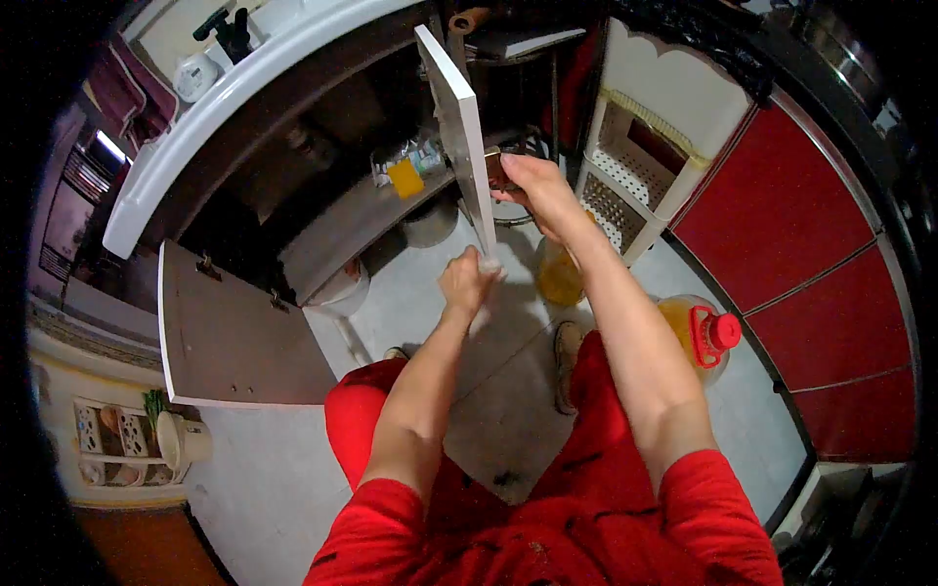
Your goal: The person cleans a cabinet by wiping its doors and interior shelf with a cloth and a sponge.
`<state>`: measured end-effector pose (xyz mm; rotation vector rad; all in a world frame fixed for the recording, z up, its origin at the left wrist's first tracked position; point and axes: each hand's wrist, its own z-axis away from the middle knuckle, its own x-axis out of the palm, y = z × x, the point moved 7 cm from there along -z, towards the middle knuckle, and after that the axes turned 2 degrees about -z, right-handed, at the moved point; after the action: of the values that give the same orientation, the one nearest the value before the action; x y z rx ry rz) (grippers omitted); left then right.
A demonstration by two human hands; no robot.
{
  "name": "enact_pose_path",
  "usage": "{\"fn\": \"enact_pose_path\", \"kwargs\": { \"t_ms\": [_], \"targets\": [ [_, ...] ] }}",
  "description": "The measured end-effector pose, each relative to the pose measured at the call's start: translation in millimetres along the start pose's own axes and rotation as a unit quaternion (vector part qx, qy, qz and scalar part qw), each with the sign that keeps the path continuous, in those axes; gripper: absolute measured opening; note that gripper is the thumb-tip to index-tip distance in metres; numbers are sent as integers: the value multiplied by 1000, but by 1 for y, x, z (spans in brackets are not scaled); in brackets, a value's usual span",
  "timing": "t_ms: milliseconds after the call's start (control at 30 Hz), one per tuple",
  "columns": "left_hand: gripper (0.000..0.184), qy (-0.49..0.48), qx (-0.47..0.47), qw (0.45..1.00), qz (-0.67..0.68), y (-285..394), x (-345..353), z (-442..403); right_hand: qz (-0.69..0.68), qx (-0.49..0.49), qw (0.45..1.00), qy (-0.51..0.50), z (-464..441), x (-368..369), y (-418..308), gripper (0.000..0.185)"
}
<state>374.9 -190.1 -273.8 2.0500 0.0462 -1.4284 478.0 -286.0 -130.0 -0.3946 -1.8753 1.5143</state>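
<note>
right hand (pixel 540 191) is pinching a small dark thing (pixel 501 172) by the door (pixel 465 137) – left hand (pixel 465 283) sits below, curled near the bottom corner, can't tell if it's gripping

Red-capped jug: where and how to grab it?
I'd take the red handle, right hand from above once free. The loop sits beside the red cap at the jug's top, facing up, with nothing over it; the wide, rounded body looks harder to grip.

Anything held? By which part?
Cabinet door: right hand on what looks like its handle, left hand at its bottom corner; can't tell whether left grips.
</note>
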Motion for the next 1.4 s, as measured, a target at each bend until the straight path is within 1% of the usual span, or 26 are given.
{"fn": "enact_pose_path", "kwargs": {
  "t_ms": [167, 233, 267, 367, 433, 500, 567, 633, 667, 700, 733, 767, 800, 833, 900, 933, 967, 1033, 1067, 1100, 1167, 1233, 1300, 1333, 1367, 1400],
  "targets": [
    [41, 68, 20, 997, -18, 12, -24, 4, 12, 18, 1000, -19, -3, -2, 1, 35],
    [41, 0, 4, 999, -44, 8, -13, 4, -15, 4, 1000, -15, -2, -3, 5, 35],
    [41, 5, 7, 999, -43, 8, -13, 1, -18, 3, 1000, -18, -3, -4, 5, 35],
    [40, 3, -10, 1000, 5, 19, -31, -5, -57, 9, 998, 17, 1, -8, 0, 32],
    [41, 40, -32, 997, 63, 25, -59, -12, -74, 12, 997, -8, -3, -12, 7, 34],
    [41, 67, -21, 993, 97, 34, -89, -17, -67, 16, 998, -12, -3, -10, 10, 36],
    [41, 129, -13, 970, 207, 41, -123, -21, -52, 7, 998, -22, 1, -7, 8, 40],
    [38, 140, -13, 966, 216, 46, -149, -20, -5, 44, 999, -4, 13, -3, 5, 44],
    [36, 104, -27, 953, 285, 45, -153, -22, 37, 54, 997, -26, 16, -3, 6, 58],
    [35, 66, -40, 933, 351, 44, -153, -23, 34, 49, 998, -26, 21, -3, 2, 58],
    [32, 47, -27, 913, 404, 48, -152, -21, 30, 82, 995, -48, 28, 0, 3, 66],
    [32, 47, -21, 914, 402, 50, -154, -18, 26, 114, 991, -71, 34, 4, 5, 75],
    [32, 7, -36, 895, 444, 54, -151, -13, 41, 111, 991, -68, 35, 3, 8, 88],
    [32, -4, -35, 889, 456, 56, -148, -11, 70, 123, 990, -2, 37, -5, 16, 90],
    [32, -16, -30, 883, 468, 61, -142, -9, 116, 200, 973, -2, 42, -12, 27, 82],
    [32, -5, -4, 905, 424, 64, -142, -9, 133, 202, 969, -51, 44, -9, 25, 68],
    [33, 8, 20, 924, 381, 68, -140, -8, 137, 200, 969, -49, 46, -11, 24, 68],
    [34, -29, -6, 928, 371, 82, -134, -1, -27, 207, 971, -118, 61, 6, 16, 57],
    [33, -34, 1, 918, 394, 81, -126, -3, 45, 226, 967, -107, 64, -1, 10, 50],
    [32, -39, 7, 908, 417, 85, -125, -3, 45, 227, 967, -106, 63, -4, 14, 50],
    [32, -75, 27, 897, 436, 91, -124, -6, -66, 143, 975, -157, 59, 1, 13, 45],
    [33, -109, 49, 883, 455, 107, -135, -11, -72, 131, 976, -157, 58, -3, 8, 43],
    [35, -174, 81, 891, 410, 126, -146, -17, -78, 118, 978, -156, 56, -8, 3, 42],
    [38, -159, 134, 925, 319, 137, -158, -20, -74, 116, 978, -157, 55, -12, 3, 43],
    [38, -160, 136, 924, 321, 144, -161, -23, -69, 114, 979, -157, 54, -15, 3, 43],
    [39, -127, 180, 932, 289, 154, -167, -24, -68, 114, 979, -154, 55, -16, 2, 43]
  ]
}}
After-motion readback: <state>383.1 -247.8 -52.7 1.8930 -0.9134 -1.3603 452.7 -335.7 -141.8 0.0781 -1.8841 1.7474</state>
